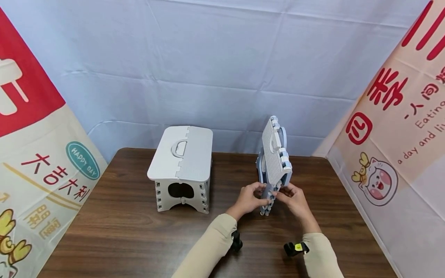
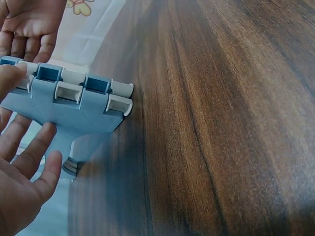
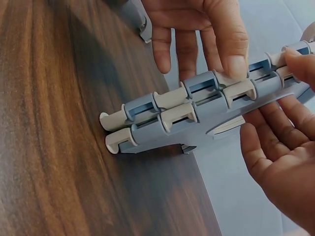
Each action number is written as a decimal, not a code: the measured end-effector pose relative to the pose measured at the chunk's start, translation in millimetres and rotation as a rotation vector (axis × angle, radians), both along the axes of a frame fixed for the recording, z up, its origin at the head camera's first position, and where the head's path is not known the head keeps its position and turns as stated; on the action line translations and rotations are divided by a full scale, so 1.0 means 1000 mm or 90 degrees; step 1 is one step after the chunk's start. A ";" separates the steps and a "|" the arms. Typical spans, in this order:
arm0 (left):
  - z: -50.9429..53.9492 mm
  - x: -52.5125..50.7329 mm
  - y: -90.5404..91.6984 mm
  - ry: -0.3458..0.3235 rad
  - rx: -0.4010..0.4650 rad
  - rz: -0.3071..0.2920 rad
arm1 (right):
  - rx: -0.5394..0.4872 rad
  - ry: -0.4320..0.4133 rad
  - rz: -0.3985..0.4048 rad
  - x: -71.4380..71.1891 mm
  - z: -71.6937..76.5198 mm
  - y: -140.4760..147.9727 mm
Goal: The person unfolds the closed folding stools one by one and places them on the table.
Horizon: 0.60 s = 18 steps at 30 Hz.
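Observation:
A white and grey-blue folding step stool (image 1: 276, 154) stands on edge, partly folded, with its panels at a narrow angle. My left hand (image 1: 249, 199) holds its lower near end from the left, thumb on the hinged edge and fingers along the side panel. From the right, my right hand (image 1: 292, 199) grips the same end, its thumb also on the edge. In the right wrist view, interlocking hinge knuckles (image 3: 177, 110) run in two rows between the hands. The left wrist view shows the stool's lower corner close to the tabletop.
An unfolded white step stool (image 1: 182, 154) with a carry handle stands to the left on the dark wooden table (image 1: 121, 239). A pale cloth (image 1: 208, 69) hangs behind the table. Printed banners (image 1: 375, 154) flank both sides.

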<state>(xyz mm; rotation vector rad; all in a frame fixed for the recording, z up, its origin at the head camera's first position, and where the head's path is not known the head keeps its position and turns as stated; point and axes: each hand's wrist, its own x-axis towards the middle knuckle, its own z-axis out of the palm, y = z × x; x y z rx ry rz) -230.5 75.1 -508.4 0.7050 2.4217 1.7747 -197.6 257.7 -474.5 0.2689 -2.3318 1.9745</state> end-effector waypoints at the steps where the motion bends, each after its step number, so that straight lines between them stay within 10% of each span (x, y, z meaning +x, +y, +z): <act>1: 0.000 0.000 0.000 0.002 -0.001 0.000 | -0.006 -0.004 0.002 0.000 0.000 0.000; 18: -0.001 -0.002 -0.002 0.037 -0.043 0.013 | -0.019 -0.016 0.012 -0.006 0.003 0.002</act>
